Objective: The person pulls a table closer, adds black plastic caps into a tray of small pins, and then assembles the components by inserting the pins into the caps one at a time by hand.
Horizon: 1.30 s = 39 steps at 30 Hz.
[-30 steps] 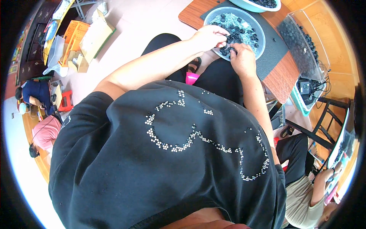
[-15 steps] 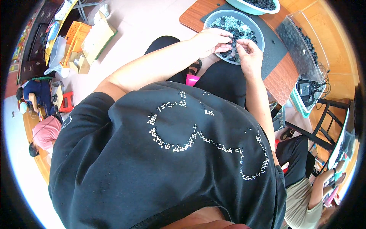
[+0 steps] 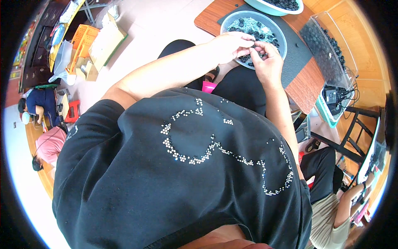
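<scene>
Above a clear round plastic bowl (image 3: pixel 281 34), my two hands meet at the fingertips. My left hand (image 3: pixel 233 45) reaches in from the left, thumb and fingers pinched on a small black part (image 3: pixel 253 40). My right hand (image 3: pixel 268 61) comes from below right, its thumb and forefinger pressed together against the left fingertips; what lies between them is mostly hidden. In the bowl are many small round black parts (image 3: pixel 258 25) among thin pale bluish pieces (image 3: pixel 247 26). The hands cover the bowl's near side.
The bowl stands on a dark mat (image 3: pixel 295 58) on a brown table (image 3: pixel 304 89). Behind it is a pale green basin (image 3: pixel 271 7) of black parts; to the right, a clear bin (image 3: pixel 327 50) and a basket with cables (image 3: pixel 331 99). A co-worker (image 3: pixel 331 211) sits at the lower right.
My right hand has shifted slightly left and up, closing in on the left fingertips. The left hand stays nearly in place over the bowl.
</scene>
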Available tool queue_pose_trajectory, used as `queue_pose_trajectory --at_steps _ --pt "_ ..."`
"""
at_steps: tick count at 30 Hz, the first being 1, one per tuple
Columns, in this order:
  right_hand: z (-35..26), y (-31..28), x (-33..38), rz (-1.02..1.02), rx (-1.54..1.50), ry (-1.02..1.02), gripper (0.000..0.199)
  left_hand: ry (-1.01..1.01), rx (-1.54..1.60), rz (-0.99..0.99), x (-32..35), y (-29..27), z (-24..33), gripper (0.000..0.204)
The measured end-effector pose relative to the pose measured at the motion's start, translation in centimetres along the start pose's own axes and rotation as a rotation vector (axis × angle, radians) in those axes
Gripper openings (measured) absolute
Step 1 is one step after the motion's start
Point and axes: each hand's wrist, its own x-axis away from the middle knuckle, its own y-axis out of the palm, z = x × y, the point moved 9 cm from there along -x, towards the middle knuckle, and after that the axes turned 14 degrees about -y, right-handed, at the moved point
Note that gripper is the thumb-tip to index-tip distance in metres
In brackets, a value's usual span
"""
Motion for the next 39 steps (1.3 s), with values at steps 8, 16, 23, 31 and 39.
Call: queue_pose_trajectory --at_steps 8,16,23,31,39 --pt "-0.8 -0.3 -0.1 0.002 0.158 -0.087 0.017 0.007 -0.074 -0.023 0.3 0.7 -0.1 0.023" --pt "2.1 0.4 0.7 0.068 -0.248 0.209 0.013 0.059 -0.077 0.029 0.7 0.6 0.2 0.02" --pt "3.4 0.5 1.2 0.145 -0.475 0.322 0.014 0.077 -0.064 0.065 0.4 0.6 0.5 0.019" --pt "3.2 -1.3 0.2 0.132 -0.205 0.163 0.02 -0.038 0.001 -0.034 0.7 1.2 -0.4 0.015" --pt "2.2 -0.3 0.3 0.097 -0.41 0.219 0.014 -0.192 0.226 -0.198 0.3 1.5 -2.0 0.015"
